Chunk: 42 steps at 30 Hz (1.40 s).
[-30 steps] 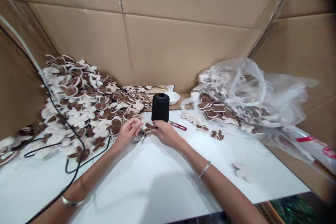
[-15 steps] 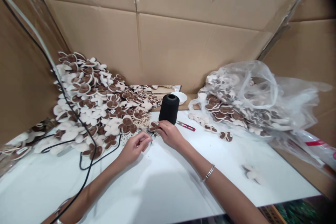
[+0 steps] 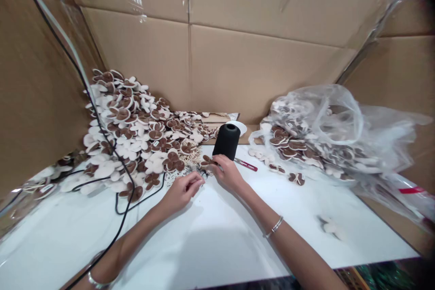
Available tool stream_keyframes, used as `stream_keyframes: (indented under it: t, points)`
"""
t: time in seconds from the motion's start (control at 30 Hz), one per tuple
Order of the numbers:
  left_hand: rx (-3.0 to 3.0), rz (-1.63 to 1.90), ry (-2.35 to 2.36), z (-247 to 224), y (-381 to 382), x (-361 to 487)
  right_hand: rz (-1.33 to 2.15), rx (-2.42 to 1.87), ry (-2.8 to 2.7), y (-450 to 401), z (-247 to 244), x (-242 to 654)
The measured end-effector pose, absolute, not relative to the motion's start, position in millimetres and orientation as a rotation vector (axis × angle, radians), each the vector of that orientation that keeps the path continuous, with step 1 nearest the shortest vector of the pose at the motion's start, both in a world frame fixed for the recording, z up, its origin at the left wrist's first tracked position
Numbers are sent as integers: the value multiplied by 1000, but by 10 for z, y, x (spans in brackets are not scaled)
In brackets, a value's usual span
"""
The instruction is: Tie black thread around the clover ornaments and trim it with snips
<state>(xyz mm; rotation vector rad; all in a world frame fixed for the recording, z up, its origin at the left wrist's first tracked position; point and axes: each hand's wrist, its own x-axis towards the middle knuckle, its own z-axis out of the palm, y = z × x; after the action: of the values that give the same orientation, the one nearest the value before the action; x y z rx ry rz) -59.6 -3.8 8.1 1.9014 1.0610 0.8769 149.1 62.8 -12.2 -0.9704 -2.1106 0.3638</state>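
My right hand (image 3: 227,173) pinches a brown felt flower (image 3: 207,162) by its edge, just in front of a black thread cone (image 3: 227,142). Close by on the left, my left hand (image 3: 185,189) is closed, thumb against curled fingers; anything between them is too small to make out. Cream cords (image 3: 190,156) and dark thread bits lie behind my left hand. Red-handled thread snips (image 3: 246,164) rest on the white table (image 3: 217,244), right of the cone. A large heap of brown and white flower pieces (image 3: 131,129) rises on the left.
A clear plastic bag (image 3: 340,118) of flower pieces sits at the right, with a bow-tied piece (image 3: 297,179) before it. A white bowl (image 3: 240,128) stands behind the cone. A black cable (image 3: 124,170) crosses the left side. Cardboard walls (image 3: 251,63) enclose the table.
The camera view has turned slightly, so the scene sits further right. Both hands keep nearly the same pose, the right still pinching the felt flower.
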Motion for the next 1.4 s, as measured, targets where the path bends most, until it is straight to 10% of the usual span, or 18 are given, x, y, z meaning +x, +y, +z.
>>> stream_keyframes:
  t: [0.87,1.4]
  points:
    - [2635,549,1330,-177,386,-636,724,-952,-1907,458,1,1595]
    - [3062,364,1060,503,833,-432,398,-891,-2243,366,-71,1594]
